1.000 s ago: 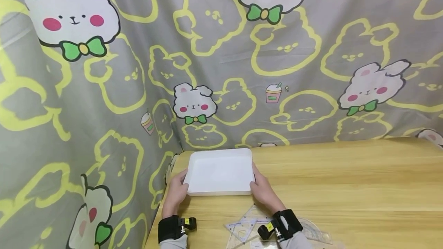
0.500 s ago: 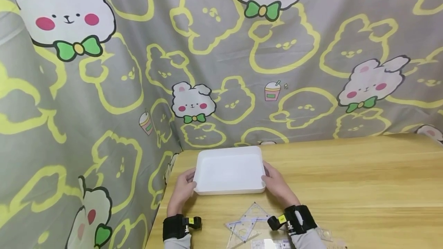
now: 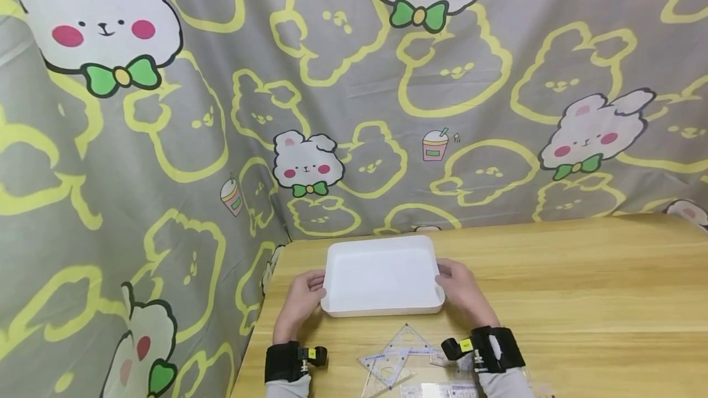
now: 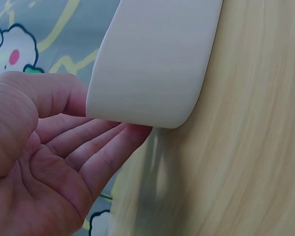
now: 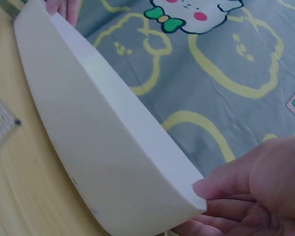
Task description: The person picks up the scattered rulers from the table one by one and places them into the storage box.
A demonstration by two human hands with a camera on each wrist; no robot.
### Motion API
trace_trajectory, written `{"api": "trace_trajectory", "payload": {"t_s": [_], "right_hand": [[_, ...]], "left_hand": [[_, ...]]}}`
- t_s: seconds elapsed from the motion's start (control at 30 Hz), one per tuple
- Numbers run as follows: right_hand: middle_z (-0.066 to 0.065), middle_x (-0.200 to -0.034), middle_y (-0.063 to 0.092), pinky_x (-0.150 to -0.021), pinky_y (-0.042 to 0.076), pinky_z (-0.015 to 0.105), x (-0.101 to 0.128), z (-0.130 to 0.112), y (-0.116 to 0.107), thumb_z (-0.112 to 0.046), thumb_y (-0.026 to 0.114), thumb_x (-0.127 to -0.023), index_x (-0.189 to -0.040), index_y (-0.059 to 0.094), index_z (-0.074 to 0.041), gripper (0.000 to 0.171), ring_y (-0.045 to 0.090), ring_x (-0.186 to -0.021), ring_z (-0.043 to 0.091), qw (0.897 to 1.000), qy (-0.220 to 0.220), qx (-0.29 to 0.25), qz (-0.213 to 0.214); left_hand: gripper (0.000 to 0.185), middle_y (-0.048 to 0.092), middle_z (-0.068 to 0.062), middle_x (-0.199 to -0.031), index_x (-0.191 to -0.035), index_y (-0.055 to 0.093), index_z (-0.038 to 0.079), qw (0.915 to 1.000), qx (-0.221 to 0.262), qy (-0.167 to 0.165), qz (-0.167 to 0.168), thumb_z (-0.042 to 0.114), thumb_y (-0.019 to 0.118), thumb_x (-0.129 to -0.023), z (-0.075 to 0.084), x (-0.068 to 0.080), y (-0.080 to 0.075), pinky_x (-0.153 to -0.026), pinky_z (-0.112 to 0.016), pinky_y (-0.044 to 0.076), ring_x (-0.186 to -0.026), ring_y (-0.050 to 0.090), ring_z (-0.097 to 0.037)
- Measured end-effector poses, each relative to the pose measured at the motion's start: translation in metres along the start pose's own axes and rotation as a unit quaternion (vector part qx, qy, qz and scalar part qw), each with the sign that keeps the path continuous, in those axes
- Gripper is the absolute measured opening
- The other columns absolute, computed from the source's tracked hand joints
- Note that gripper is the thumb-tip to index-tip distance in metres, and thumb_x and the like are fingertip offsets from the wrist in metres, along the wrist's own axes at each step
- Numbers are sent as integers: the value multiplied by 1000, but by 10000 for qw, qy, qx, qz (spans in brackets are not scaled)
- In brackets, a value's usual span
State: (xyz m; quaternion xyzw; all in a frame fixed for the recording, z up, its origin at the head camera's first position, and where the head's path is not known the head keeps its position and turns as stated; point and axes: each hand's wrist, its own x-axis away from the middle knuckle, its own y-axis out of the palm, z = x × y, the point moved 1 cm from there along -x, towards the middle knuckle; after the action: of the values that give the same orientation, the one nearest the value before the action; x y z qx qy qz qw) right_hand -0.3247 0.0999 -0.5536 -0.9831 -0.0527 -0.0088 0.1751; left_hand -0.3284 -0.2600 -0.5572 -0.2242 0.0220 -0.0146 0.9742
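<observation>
near the back-left corner of the wooden table (image 3: 553, 300), a white tray (image 3: 381, 275) sits between 2 hands, 1 at each short end. the left hand (image 3: 303, 296) cups the tray's left end: in the left wrist view its fingers (image 4: 96, 155) lie nearly straight under the rounded corner while the thumb stands at the outer wall, so the end rests on the fingers rather than being squeezed. the right hand (image 3: 461, 290) mirrors this on the other end; in the right wrist view its thumb (image 5: 236, 184) presses at the top edge of the corner and the fingers run beneath, lightly curled round the rim. holding it from both ends like this looks like a way to keep the shallow tray level and square to the table edge; whether its base touches the wood or hangs just above it, i cannot tell. nothing shows inside the tray.

just in front of the tray, between the 2 wrists, lie clear plastic set squares (image 3: 395, 358), overlapping each other, with more clear drawing tools partly under the right sleeve. a grey curtain (image 3: 332, 78) printed with bunnies hangs behind and along the left side of the table, close to the left hand. black wrist straps (image 3: 284, 361) carry the small cameras.
</observation>
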Motion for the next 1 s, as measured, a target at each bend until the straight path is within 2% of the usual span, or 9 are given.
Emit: {"api": "trace_trajectory", "payload": {"t_s": [0.3, 0.5, 0.83, 1.0], "right_hand": [[42, -146, 48, -113, 41, 60, 4, 2, -18, 5, 46, -104, -147, 40, 21, 46, 47, -138, 55, 9995, 85, 287, 85], [40, -142, 53, -108, 46, 60, 9, 7, -34, 2, 54, -102, -145, 44, 20, 48, 54, -132, 54, 9982, 139, 579, 50], [40, -143, 52, -108, 46, 61, 14, 14, -60, -1, 55, -104, -146, 43, 19, 48, 52, -132, 56, 9963, 221, 829, 61], [39, -142, 54, -106, 47, 60, 16, 23, -71, -4, 56, -104, -145, 45, 19, 48, 53, -131, 55, 9959, 233, 853, 170]], "left_hand": [[43, 66, -31, -129, -134, 59, -14, 9996, -41, 184, -228, -10, 58, -92, 8, -2, 16, -100, -44, 56, -122, 66, -42], [44, 65, -32, -130, -135, 57, -14, 9990, 45, 255, -377, -11, 57, -91, 13, -4, 24, -100, -42, 56, -123, 65, -44], [44, 63, -36, -131, -137, 52, -17, 9971, 218, 365, -626, -11, 60, -94, 25, -4, 44, -101, -48, 55, -123, 64, -48], [45, 64, -32, -133, -139, 53, -14, 9950, 298, 439, -842, -7, 63, -96, 23, -4, 52, -100, -42, 56, -124, 64, -44]]}}
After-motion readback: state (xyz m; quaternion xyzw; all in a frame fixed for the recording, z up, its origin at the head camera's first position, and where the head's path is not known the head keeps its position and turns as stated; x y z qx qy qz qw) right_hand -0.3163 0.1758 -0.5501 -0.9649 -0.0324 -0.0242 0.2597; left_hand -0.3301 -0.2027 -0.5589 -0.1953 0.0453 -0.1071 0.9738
